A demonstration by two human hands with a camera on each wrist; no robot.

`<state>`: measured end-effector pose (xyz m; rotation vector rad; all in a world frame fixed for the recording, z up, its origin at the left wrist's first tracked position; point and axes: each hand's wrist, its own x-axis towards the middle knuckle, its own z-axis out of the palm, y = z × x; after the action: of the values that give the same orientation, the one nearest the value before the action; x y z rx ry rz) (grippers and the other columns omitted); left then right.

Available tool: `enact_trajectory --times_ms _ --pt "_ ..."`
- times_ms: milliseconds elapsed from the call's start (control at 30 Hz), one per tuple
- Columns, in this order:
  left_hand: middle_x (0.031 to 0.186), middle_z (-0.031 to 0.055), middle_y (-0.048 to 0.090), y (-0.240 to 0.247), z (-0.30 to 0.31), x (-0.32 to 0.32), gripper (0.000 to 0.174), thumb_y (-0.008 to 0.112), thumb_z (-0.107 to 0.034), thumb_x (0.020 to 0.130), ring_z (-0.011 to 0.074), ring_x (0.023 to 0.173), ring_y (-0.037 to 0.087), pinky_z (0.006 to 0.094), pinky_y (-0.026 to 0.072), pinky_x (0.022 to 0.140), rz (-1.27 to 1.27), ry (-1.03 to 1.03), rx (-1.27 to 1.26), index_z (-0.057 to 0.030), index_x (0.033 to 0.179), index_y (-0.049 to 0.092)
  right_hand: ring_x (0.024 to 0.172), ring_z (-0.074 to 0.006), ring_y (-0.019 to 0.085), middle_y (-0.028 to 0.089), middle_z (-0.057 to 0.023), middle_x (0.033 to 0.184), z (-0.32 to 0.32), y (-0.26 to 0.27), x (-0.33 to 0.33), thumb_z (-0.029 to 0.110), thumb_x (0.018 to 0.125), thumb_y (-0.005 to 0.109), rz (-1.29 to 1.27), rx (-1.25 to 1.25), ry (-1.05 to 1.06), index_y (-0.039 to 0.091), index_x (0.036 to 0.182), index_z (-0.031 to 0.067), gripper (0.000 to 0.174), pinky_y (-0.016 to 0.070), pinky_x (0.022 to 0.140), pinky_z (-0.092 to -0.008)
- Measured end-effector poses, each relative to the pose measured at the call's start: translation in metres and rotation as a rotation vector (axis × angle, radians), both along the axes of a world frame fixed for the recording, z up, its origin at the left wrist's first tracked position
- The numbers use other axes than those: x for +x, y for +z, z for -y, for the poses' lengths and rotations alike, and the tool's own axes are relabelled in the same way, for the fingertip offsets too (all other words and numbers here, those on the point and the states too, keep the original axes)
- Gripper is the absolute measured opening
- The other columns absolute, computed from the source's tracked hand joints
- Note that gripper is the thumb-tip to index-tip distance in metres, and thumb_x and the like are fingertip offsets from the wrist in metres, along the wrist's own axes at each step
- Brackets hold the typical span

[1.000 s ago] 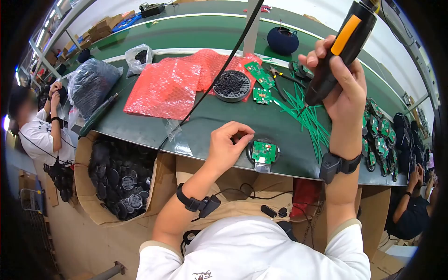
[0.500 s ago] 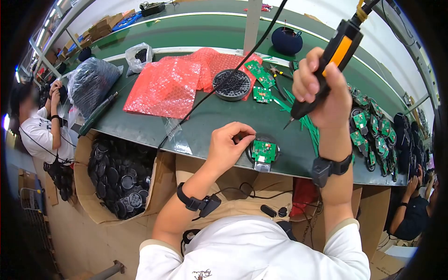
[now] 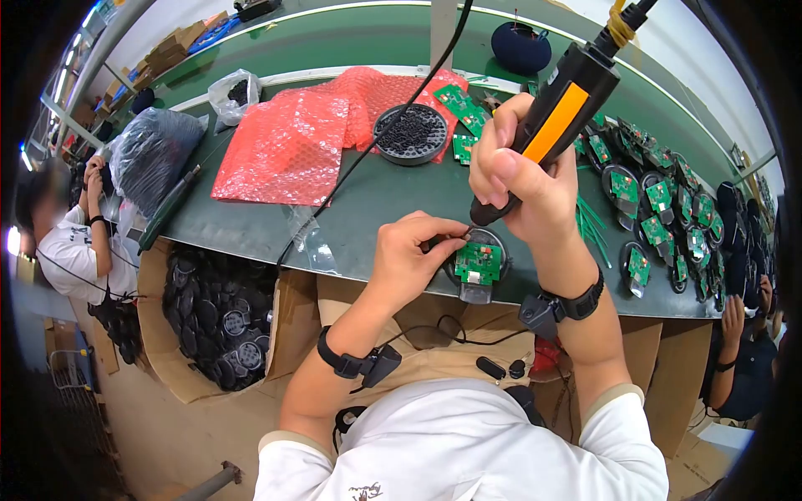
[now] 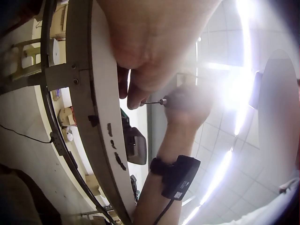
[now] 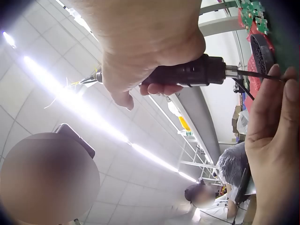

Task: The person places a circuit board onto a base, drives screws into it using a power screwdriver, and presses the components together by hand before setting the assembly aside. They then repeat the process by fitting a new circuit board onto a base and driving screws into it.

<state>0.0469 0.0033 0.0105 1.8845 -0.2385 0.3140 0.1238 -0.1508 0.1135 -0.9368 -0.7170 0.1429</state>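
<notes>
My right hand (image 3: 530, 184) grips a black and orange electric screwdriver (image 3: 558, 121), tilted with its bit pointing down. My left hand (image 3: 409, 255) rests at the table's front edge, thumb and forefinger pinching a small dark screw-like piece mostly hidden by the fingertips. In the right wrist view the bit (image 5: 253, 74) reaches right to those fingertips. Just beside them lies a round black housing (image 3: 501, 244) with a green circuit board (image 3: 479, 265) on top. The left wrist view shows the thin bit (image 4: 153, 102) meeting the left fingertips from the side.
A round tray of small black pieces (image 3: 411, 134) stands by red bubble wrap (image 3: 284, 150). Many board-fitted housings (image 3: 660, 200) pile at the right, near green strips (image 3: 590, 225). A box of black housings (image 3: 219, 321) is below left. Another screwdriver (image 3: 171, 209) lies at the left.
My right hand has brought the electric screwdriver left and down from above the green strips to the left fingertips. The left hand stays pinched beside the housing. The head view has shifted slightly.
</notes>
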Motion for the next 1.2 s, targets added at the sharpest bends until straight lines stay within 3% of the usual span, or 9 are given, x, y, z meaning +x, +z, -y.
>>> enact_trajectory --times_ms 100,467,533,567,667,733,833,867,1200 --pt "0.089 0.0091 0.077 -0.001 0.000 0.001 0.019 0.082 0.003 0.082 0.0167 0.078 0.070 0.0299 0.0543 0.074 0.005 -0.009 0.001 -0.0028 0.100 0.081 0.052 -0.0099 0.050 0.051 -0.0027 0.068 0.001 -0.001 -0.001 0.019 0.092 0.075 0.086 -0.125 -0.075 0.046 0.102 0.0064 0.034 0.0392 0.050 -0.0258" --pt "0.091 0.0067 0.077 0.008 0.002 -0.002 0.022 0.083 0.001 0.082 0.0142 0.081 0.070 0.0288 0.0532 0.071 -0.101 0.023 0.028 -0.0049 0.103 0.080 0.053 -0.0102 0.049 0.052 -0.0033 0.070 0.004 0.000 -0.004 0.016 0.092 0.074 0.101 -0.179 -0.134 0.047 0.103 0.0061 0.031 0.0403 0.050 -0.0258" --pt "0.099 0.0092 0.077 0.003 0.000 0.000 0.029 0.085 0.000 0.079 0.0165 0.086 0.071 0.0293 0.0549 0.072 -0.004 0.040 0.020 -0.0050 0.107 0.079 0.054 -0.0057 0.054 0.060 0.0021 0.070 0.003 0.000 -0.005 0.009 0.085 0.085 -0.011 -0.023 -0.117 0.061 0.081 0.0059 0.025 0.0423 0.049 -0.0225" --pt "0.099 0.0092 0.077 0.002 -0.001 -0.002 0.029 0.085 0.000 0.079 0.0165 0.086 0.071 0.0293 0.0549 0.072 -0.006 0.039 0.022 -0.0050 0.107 0.079 0.054 -0.0057 0.054 0.060 0.0021 0.070 0.005 0.000 -0.005 0.009 0.085 0.085 -0.013 -0.022 -0.118 0.061 0.081 0.0059 0.025 0.0423 0.049 -0.0225" --pt "0.114 0.0123 0.075 0.000 -0.006 -0.015 0.039 0.091 -0.016 0.075 0.0238 0.097 0.072 0.0338 0.0574 0.079 0.155 0.006 0.161 -0.0058 0.111 0.078 0.055 -0.0053 0.054 0.060 0.0030 0.070 0.011 -0.004 -0.005 0.009 0.085 0.086 0.025 -0.103 -0.161 0.062 0.080 0.0063 0.025 0.0407 0.051 -0.0222" --pt "0.126 0.0105 0.070 0.002 -0.005 -0.025 0.055 0.091 -0.041 0.070 0.0307 0.103 0.069 0.0374 0.0564 0.081 0.268 -0.040 0.355 -0.0112 0.114 0.078 0.057 -0.0047 0.054 0.060 0.0040 0.069 0.011 -0.005 -0.009 0.009 0.084 0.087 0.052 -0.103 -0.206 0.063 0.080 0.0068 0.024 0.0395 0.052 -0.0222" --pt "0.130 0.0080 0.068 -0.001 -0.003 -0.029 0.068 0.085 -0.058 0.065 0.0315 0.110 0.066 0.0413 0.0550 0.086 0.318 -0.067 0.523 -0.0134 0.115 0.078 0.057 -0.0048 0.054 0.061 0.0042 0.068 0.011 -0.010 -0.012 0.009 0.083 0.088 0.038 -0.092 -0.190 0.065 0.079 0.0063 0.024 0.0405 0.053 -0.0222" --pt "0.128 0.0066 0.069 -0.002 -0.002 -0.029 0.067 0.083 -0.060 0.066 0.0315 0.111 0.066 0.0430 0.0543 0.087 0.324 -0.060 0.552 -0.0138 0.114 0.078 0.054 -0.0090 0.052 0.055 -0.0042 0.070 0.012 -0.011 -0.014 0.011 0.090 0.076 0.151 -0.234 -0.230 0.046 0.103 0.0048 0.033 0.0426 0.050 -0.0243" --pt "0.124 0.0072 0.070 -0.005 0.000 -0.029 0.062 0.082 -0.058 0.069 0.0310 0.109 0.066 0.0425 0.0548 0.084 0.362 -0.028 0.579 -0.0123 0.111 0.079 0.054 -0.0090 0.051 0.055 -0.0040 0.070 0.010 -0.020 -0.012 0.010 0.091 0.076 0.177 -0.242 -0.203 0.046 0.103 0.0045 0.033 0.0425 0.050 -0.0241"
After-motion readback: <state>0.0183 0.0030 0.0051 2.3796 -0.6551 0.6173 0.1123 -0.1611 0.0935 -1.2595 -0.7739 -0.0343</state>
